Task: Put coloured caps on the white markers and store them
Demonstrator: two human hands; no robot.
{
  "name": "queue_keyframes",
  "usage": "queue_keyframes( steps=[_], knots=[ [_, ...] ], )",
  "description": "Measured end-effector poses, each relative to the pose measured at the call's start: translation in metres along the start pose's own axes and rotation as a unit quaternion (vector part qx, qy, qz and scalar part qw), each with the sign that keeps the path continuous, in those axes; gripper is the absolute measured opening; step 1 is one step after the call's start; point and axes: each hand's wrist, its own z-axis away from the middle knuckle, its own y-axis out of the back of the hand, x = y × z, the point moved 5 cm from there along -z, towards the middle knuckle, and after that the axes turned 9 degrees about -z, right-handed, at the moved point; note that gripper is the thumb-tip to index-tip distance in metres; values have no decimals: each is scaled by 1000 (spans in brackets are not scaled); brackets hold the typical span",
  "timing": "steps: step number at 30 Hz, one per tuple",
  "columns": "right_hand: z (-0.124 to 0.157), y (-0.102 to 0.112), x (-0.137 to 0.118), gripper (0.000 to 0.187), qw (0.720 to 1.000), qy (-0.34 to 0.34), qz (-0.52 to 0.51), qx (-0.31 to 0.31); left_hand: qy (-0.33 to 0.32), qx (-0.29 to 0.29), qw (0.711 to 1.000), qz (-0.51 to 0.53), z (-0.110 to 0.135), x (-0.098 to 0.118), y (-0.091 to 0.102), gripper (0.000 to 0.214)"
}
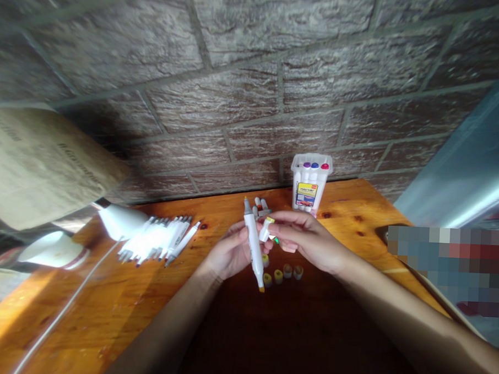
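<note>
The person's left hand (pixel 230 252) is closed around a white marker (pixel 254 245). The marker stands nearly upright above the wooden table (pixel 356 213), its grey tip up and its orange end down. The palm hides the middle of the barrel's far side. The right hand (pixel 307 239) pinches a short white piece (pixel 266 230) with a yellow top, just beside the marker. Whether this is a cap or a stub is hard to tell, and a speck of green at the fingertips is too small to identify.

Behind both hands, the grey ends of two or three more pens (pixel 261 205) stick up. Their bodies are covered, so it cannot be told which hand holds them.

Five small yellowish caps (pixel 288 271) sit on the table under the hands, one of them half hidden behind the marker. A clear marker box (pixel 311 184) stands near the brick wall (pixel 238 71) with three coloured tops showing: purple, blue and red. To the left lies a row of white markers (pixel 160 238), overlapping too closely to count. Beside it are a white lamp (pixel 122 220) and its cord (pixel 62 311), both blurred. A pixelated patch (pixel 448 267) covers whatever lies at the right.
</note>
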Motion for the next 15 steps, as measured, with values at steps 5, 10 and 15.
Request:
queue_keyframes(
  steps=[5, 10, 15],
  knots=[
    [3, -3, -22, 29, 991, 83, 99, 38, -16, 22, 999, -22, -1, 3, 4, 35],
    [17, -14, -40, 16, 935, 204, 275, 92, -61, 90, 990, -92, -4, 5, 10, 25],
    [21, -17, -41, 25, 928, 209, 278, 133, -70, 107, 985, -112, -3, 5, 9, 27]
  ],
)
